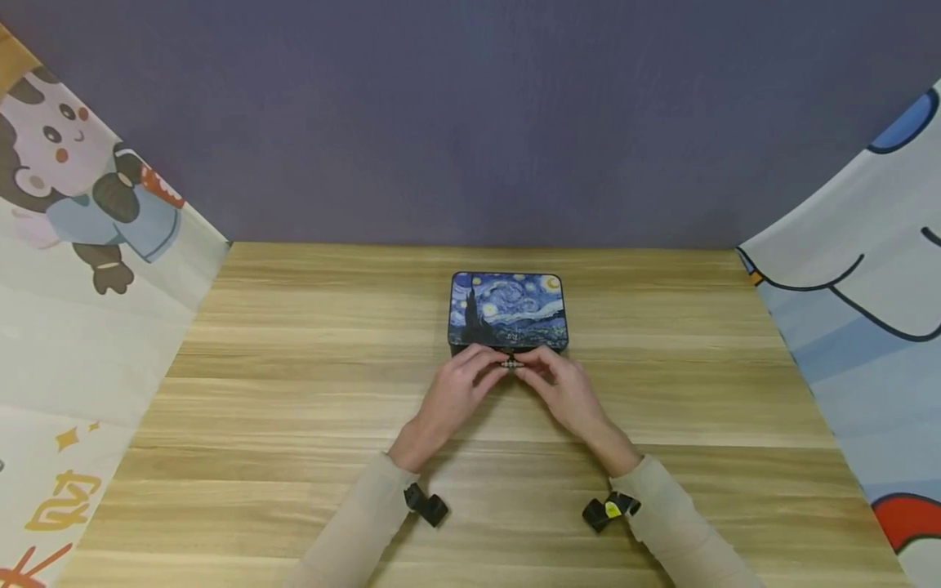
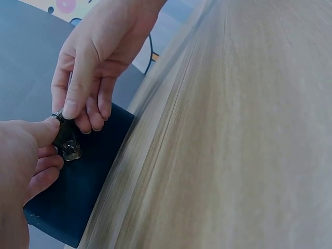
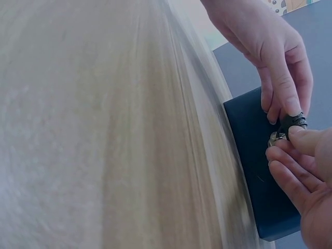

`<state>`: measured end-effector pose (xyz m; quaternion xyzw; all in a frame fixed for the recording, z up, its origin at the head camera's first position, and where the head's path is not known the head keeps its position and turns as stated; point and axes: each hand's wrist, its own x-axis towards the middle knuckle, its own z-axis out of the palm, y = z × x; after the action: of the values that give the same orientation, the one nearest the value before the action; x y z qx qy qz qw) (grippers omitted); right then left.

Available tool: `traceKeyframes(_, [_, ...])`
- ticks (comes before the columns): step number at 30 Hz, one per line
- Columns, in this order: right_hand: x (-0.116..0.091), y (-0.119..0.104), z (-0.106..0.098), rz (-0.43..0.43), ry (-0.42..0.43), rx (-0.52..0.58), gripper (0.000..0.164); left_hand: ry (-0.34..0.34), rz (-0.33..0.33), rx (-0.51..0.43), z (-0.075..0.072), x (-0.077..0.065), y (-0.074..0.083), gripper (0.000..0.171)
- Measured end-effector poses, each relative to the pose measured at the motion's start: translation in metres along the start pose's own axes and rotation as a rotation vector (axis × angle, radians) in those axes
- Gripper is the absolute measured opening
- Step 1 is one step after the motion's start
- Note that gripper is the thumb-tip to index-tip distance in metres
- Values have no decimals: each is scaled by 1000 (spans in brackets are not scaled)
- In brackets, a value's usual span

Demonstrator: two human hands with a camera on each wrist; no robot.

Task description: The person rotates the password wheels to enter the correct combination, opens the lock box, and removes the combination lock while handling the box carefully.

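A box with a swirling blue night-sky picture on its lid stands on the table, lid down. On its dark front side is a metal latch, and at it sits a small dark padlock with a row of ridged dials, apparently a combination lock. My left hand pinches one end of the padlock between thumb and fingers. From the other side my right hand pinches the opposite end. In both wrist views the fingertips cover much of the padlock; its shackle is mostly hidden.
The box rests on a wood-grain table, toward its back edge. Behind rises a dark blue-grey wall panel. Cartoon-printed sheets hang at the left and right. Both forearms carry black wrist straps.
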<state>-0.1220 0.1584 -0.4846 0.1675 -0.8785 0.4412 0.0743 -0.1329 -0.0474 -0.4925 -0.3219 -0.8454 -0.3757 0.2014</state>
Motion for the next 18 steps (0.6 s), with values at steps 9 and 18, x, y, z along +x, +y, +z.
traceKeyframes(9, [0, -2, -1, 7, -10, -4, 16, 20, 26, 21, 1, 0, -1, 22])
traceKeyframes(18, [0, -1, -1, 0, -6, -2, 16, 11, 16, 24, 1, 0, -1, 20])
